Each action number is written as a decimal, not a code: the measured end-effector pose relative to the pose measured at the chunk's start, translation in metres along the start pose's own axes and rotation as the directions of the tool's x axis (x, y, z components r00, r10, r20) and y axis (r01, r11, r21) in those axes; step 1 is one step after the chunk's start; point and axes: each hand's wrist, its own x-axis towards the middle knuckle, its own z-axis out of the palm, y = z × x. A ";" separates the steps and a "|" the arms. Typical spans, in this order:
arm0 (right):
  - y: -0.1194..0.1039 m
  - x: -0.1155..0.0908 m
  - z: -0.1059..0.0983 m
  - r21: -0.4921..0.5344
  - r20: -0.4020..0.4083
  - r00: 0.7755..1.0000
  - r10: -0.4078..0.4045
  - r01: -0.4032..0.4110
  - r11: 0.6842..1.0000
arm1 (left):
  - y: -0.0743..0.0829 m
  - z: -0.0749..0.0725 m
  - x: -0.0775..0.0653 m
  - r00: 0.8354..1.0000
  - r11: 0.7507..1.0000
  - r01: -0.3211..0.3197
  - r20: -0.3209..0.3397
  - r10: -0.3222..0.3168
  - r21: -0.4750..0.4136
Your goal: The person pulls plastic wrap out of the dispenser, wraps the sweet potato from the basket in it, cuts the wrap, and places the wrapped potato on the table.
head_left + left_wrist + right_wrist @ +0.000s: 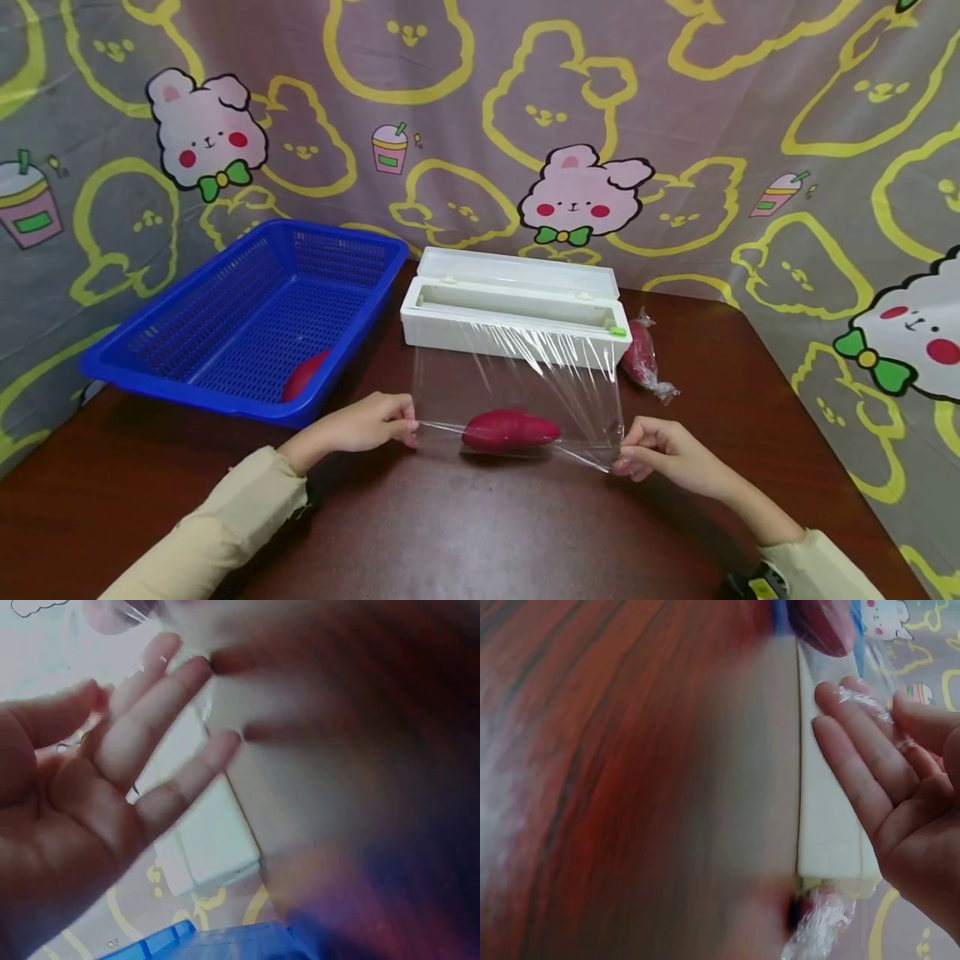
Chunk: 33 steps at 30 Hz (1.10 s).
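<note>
A sheet of clear plastic wrap [442, 383] stretches forward from a white wrap dispenser [442, 329]. Its near left corner is pinched between thumb and fingers of my left hand [367, 423]. My right hand [667, 452] pinches the near right corner, where the film is bunched; the right wrist view shows crumpled film [862, 699] at the fingertips. Between the hands lies a red-purple sweet potato [510, 429], overlapped by the film's near edge. Cannot tell whether it lies on or under the film. The same sweet potato [823, 626] shows at the top of the right wrist view.
A blue plastic basket [187, 404] stands at the left with another sweet potato [303, 377] inside. To the right of the dispenser lies a film-wrapped sweet potato [640, 357] with twisted ends. The dispenser's lid [517, 271] is raised. A patterned curtain [465, 125] hangs behind the brown table [480, 533].
</note>
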 end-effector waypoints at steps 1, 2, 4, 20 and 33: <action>0.000 0.001 0.000 0.000 0.003 1.000 0.018 -0.018 1.000 | 0.001 0.000 0.000 1.000 1.000 0.023 -0.013 -0.023 -0.013; -0.001 0.001 0.001 0.001 0.004 0.999 0.035 -0.035 0.999 | 0.001 0.000 0.001 0.999 0.999 0.043 -0.024 -0.044 -0.022; -0.001 0.002 0.001 0.002 -0.003 0.998 0.058 -0.058 0.998 | 0.002 0.001 0.003 0.995 0.996 0.075 -0.055 -0.078 -0.049; 0.000 0.016 0.000 -0.019 -0.116 0.961 0.252 -0.256 0.966 | 0.007 0.011 0.022 0.916 0.945 0.279 -0.250 -0.315 -0.169; 0.005 0.033 -0.012 -0.093 -0.032 0.976 0.214 -0.216 0.972 | -0.002 0.007 0.031 0.932 0.955 0.208 -0.255 -0.260 -0.214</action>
